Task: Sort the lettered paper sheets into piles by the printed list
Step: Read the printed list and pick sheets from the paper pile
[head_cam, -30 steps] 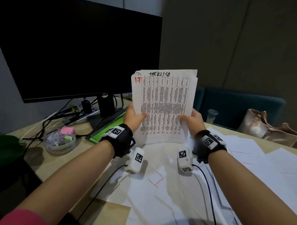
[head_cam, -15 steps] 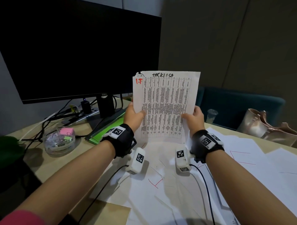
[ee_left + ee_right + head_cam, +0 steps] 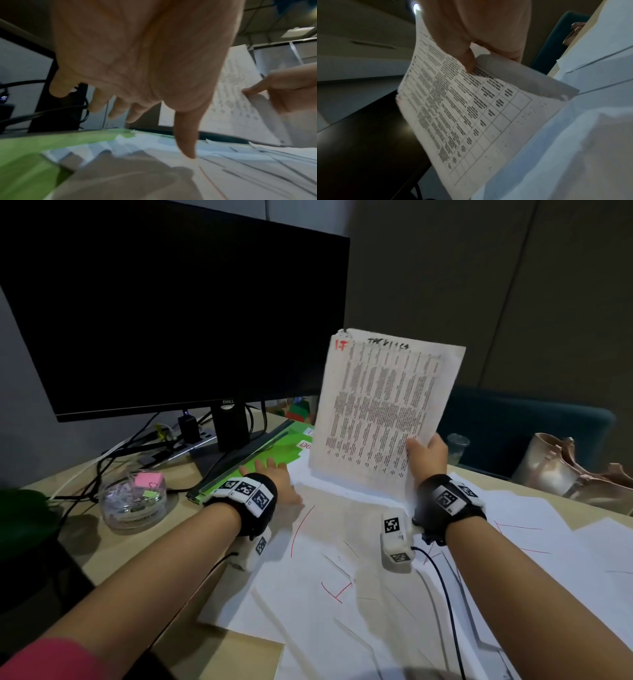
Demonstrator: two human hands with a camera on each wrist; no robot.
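Desk (image 3: 51,508) papers lie under the spread left hand (image 3: 274,479); right hand (image 3: 426,455) fingers pinch the printed list (image 3: 383,409) (tilted).

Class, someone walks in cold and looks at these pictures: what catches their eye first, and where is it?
The printed list, held upright mid-scene by the right hand at its lower right corner. Then the big dark monitor at back left. White sheets with red marks cover the desk in front, where the left hand reaches, fingers spread.

Matt, slightly creased paper printed list (image 3: 383,412), smooth white paper sheets (image 3: 342,594) below it, glossy clear plastic tub (image 3: 133,505) left, matt pale wood-look desk (image 3: 144,549), satin black monitor (image 3: 178,313)
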